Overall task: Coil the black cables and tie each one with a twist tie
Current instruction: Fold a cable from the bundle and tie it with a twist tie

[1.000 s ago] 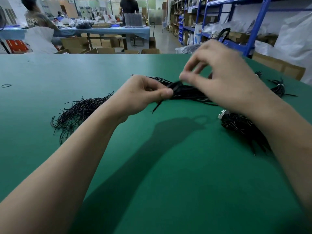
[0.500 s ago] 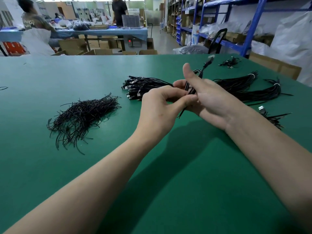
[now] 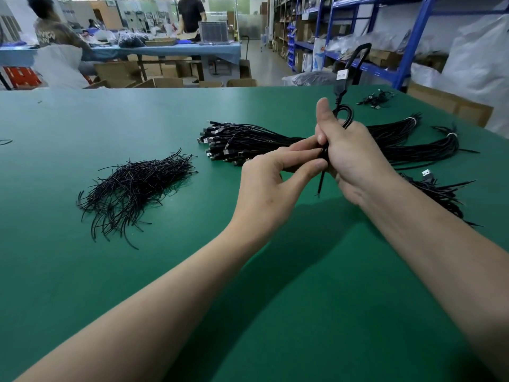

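Green table [image 3: 68,285] carries the lot. Toward its left edge, abt mid-depth, lies a loose pile of twist ties [image 3: 135,186], black and splayed every way. Nearer the centre & further back, a thick bundle of black USB cables [image 3: 242,142] lies flat, plugs pointing left.

In front of that bundle, raised off the table, the left hand [image 3: 267,186] has its grip closed in a pinch. Thumb & forefinger nip a twist tie [image 3: 321,180], whose free end hangs down btwn the two hands.

Touching it on the right, the right hand [image 3: 352,161] has its grip wrapped round a black cable [image 3: 346,117], thumb straight up. The cable's loop & silver USB plug [image 3: 342,75] stick up above the fist; the rest is hidden inside the grip. So the task cable is in the air over the table's centre-right.

Behind the right hand, toward the right edge, tied cable bundles [image 3: 429,144] fan out, each w/ a pale band. Beside the right forearm lies a heap of cables [image 3: 438,191]. Near the far right corner sits a small tangle of cables [image 3: 374,99].
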{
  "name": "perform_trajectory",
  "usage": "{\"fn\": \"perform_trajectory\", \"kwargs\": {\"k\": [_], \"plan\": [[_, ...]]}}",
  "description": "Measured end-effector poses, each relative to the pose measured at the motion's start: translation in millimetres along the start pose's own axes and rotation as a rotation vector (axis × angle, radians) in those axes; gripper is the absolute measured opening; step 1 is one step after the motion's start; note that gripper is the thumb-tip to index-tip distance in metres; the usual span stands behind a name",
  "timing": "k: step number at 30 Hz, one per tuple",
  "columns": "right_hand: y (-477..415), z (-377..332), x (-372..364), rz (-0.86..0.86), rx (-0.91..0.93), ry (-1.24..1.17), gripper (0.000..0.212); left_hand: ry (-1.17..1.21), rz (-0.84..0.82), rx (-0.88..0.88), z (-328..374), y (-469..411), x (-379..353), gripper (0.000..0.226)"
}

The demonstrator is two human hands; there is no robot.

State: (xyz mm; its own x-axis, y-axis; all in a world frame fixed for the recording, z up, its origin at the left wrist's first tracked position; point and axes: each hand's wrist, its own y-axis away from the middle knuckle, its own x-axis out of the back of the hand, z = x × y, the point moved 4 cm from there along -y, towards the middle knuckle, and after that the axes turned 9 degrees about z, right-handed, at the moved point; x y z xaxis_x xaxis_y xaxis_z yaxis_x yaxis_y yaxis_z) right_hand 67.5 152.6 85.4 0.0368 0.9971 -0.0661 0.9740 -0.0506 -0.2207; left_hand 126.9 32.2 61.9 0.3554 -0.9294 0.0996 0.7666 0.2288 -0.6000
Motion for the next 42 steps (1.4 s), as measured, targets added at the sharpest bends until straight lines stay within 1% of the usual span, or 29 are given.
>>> {"fn": "perform_trajectory", "kwargs": {"k": [2,3,4,5,7,9,13,17,20,22,25,27,29,31,33,35,36,38,42], "plan": [[-5,-4,10,0.104,0.061,0.082,0.059,-0.053,0.144,-0.095,6,-2,8,0.016],[-5,-6,13,0.122,0.092,0.125,0.061,-0.073,0.201,-0.109,8,-5,12,0.019],[-5,-7,12,0.116,0.122,0.177,0.063,-0.091,0.211,-0.097,9,-9,14,0.019],[-2,-8,9,0.097,0.156,0.243,0.063,-0.117,0.173,-0.064,11,-12,14,0.023],[5,-6,-2,0.047,0.24,0.414,0.063,-0.137,0.045,0.034,9,-16,9,0.03],[13,-3,-12,0.019,0.32,0.594,0.063,-0.104,-0.028,0.109,6,-14,2,0.026],[22,-3,-20,-0.016,0.414,0.799,0.052,0.008,-0.037,0.232,-2,-12,3,0.048],[22,-4,-22,-0.066,0.4,0.902,0.042,0.167,-0.032,0.321,-5,-10,4,0.047],[23,0,-26,-0.138,0.357,0.971,0.028,0.221,-0.003,0.362,-13,-10,6,0.053],[25,3,-29,-0.219,0.31,0.964,0.023,0.247,0.015,0.382,-20,-10,7,0.051],[26,5,-31,-0.329,0.266,0.9,0.016,0.251,0.037,0.406,-26,-9,8,0.043],[26,5,-31,-0.382,0.225,0.834,0.013,0.268,0.052,0.421,-29,-8,8,0.036],[28,6,-34,-0.441,0.131,0.733,0.011,0.291,0.055,0.439,-32,-8,8,0.027],[30,10,-35,-0.463,-0.028,0.544,0.012,0.285,0.059,0.433,-32,-9,9,0.028],[30,14,-35,-0.468,-0.203,0.272,0.009,0.264,0.075,0.415,-32,-10,12,0.035],[29,18,-35,-0.506,-0.284,0.09,0.012,0.271,0.094,0.42,-33,-11,15,0.035],[30,20,-36,-0.524,-0.289,0.052,0.015,0.278,0.099,0.43,-34,-11,16,0.033],[30,23,-36,-0.519,-0.256,0.067,0.025,0.293,0.102,0.456,-37,-10,17,0.029],[31,25,-34,-0.437,-0.043,0.328,0.032,0.329,0.106,0.491,-41,-10,18,0.033]]}}
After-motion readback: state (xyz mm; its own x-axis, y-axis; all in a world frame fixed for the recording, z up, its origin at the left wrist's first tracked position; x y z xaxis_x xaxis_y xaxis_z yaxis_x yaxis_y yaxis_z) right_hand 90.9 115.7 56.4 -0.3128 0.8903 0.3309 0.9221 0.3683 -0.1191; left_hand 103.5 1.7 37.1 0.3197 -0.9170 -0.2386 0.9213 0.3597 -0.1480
